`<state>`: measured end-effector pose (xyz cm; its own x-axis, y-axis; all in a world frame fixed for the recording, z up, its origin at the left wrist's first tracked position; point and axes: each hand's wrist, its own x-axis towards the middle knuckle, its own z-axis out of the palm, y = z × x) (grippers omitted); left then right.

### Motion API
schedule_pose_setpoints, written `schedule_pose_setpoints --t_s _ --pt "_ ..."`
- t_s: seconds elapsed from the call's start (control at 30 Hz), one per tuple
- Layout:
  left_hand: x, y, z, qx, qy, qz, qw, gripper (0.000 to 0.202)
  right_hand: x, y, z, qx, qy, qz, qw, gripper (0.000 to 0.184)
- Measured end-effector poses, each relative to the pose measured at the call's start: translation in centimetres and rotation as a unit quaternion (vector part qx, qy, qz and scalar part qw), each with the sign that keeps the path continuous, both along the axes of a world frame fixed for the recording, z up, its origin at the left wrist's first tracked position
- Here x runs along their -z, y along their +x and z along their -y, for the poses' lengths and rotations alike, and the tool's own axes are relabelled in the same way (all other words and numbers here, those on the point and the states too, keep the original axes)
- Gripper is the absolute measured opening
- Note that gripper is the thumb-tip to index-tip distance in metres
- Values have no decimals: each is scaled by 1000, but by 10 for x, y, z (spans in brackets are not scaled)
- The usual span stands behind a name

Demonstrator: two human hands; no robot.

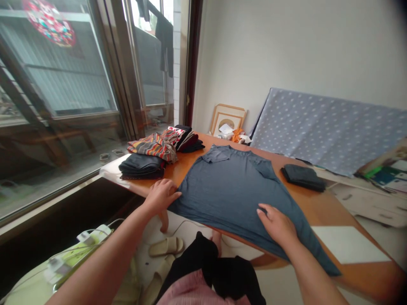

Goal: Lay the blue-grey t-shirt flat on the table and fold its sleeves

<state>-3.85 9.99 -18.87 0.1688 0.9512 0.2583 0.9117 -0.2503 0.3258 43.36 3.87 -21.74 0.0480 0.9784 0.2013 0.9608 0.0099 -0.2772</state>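
A dark blue-grey short-sleeved T-shirt lies spread on the wooden table, its neckline at the far side and its hem hanging over the near edge. My left hand rests at the shirt's lower left edge, fingers bent loosely and thumb apart, touching the fabric's border. Over the lower right part of the shirt, my right hand has thumb and forefinger close together, with a bit of dark cloth between them. Its other fingers are mostly hidden.
Left on the table are folded dark clothes, a striped garment and another clothes pile. To the right lie a folded dark garment and a white sheet. A power strip sits lower left.
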Motion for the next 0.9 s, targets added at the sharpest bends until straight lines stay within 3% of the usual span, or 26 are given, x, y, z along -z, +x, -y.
schedule_pose_setpoints --t_s 0.13,0.27,0.43,0.6,0.9 --pt "1 -2 4 -10 14 -11 1000 32 -6 11 18 -2 18 -83 996 48" --pt "-9 14 16 -8 56 4 998 32 -11 29 47 25 68 -130 989 44" --pt "-21 66 47 157 23 83 984 27 -11 47 85 46 63 -127 989 35" --pt "-19 114 70 264 -4 56 963 27 -16 47 114 26 50 -86 995 30" --pt "-10 125 71 233 -15 47 971 29 -18 45 130 -4 20 -56 998 30"
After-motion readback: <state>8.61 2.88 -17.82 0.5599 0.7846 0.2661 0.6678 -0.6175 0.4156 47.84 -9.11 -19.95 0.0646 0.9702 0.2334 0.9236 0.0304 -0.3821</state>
